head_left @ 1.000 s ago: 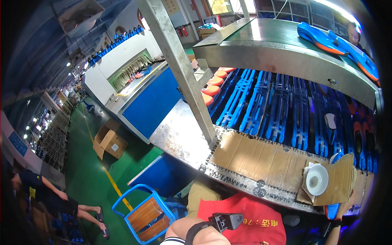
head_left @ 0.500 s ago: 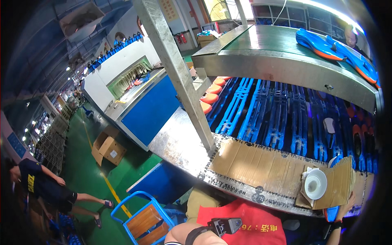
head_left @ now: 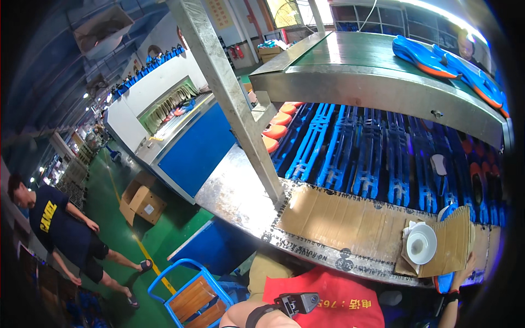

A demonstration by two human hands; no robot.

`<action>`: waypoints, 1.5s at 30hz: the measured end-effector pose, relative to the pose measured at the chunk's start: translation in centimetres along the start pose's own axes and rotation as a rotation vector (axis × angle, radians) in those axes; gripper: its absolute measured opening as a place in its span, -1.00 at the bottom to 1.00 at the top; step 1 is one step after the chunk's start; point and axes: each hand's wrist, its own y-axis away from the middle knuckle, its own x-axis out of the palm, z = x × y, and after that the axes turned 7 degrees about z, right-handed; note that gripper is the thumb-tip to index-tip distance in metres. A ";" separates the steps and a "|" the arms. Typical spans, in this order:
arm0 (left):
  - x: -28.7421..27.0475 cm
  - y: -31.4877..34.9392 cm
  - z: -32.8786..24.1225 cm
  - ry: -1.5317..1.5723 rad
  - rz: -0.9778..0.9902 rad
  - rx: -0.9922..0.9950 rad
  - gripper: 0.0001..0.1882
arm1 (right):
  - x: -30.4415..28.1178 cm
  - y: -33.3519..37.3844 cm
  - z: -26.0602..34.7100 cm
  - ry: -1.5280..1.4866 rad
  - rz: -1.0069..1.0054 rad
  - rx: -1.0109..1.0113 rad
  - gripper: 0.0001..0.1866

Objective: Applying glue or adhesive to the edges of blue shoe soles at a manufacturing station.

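Note:
At the right end of the bench, my right hand (head_left: 464, 273) reaches up beside a folded cardboard piece (head_left: 451, 249), touching or close to its lower right edge. Its fingers are small and partly hidden, so their grip does not show. A blue shoe insole (head_left: 444, 281) pokes out below the cardboard next to this hand, and blue also shows above it. On the cardboard sits a white bowl (head_left: 421, 244) with a little pale content. My left forearm, strapped with a small black camera (head_left: 297, 303), crosses the lower edge above a red apron (head_left: 328, 298); the left hand itself is out of sight.
Behind the cardboard-covered bench edge (head_left: 322, 218) stand rows of blue racks (head_left: 314, 145) with orange pads. A metal conveyor (head_left: 350, 49) above carries blue-and-orange insoles (head_left: 426, 57). A blue-framed chair (head_left: 191, 298), an open carton (head_left: 145, 205) and a walking person (head_left: 68, 229) are at left.
The person at left has stepped further into view. My view has shifted slightly; my right hand stays beside the cardboard, and the bowl has not visibly moved on it.

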 end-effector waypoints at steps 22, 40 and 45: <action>-8.2 6.3 -1.6 -0.631 -0.470 -0.984 -0.64 | -0.4 0.2 0.3 0.073 -0.006 0.001 -0.38; -8.0 7.2 -1.5 -0.532 -0.524 -1.085 -0.59 | -0.1 0.6 -0.7 0.146 -0.098 -0.073 -0.38; -8.0 7.4 -1.8 -0.464 -0.528 -1.079 -0.54 | 0.3 0.4 -1.3 0.106 -0.060 -0.048 -0.32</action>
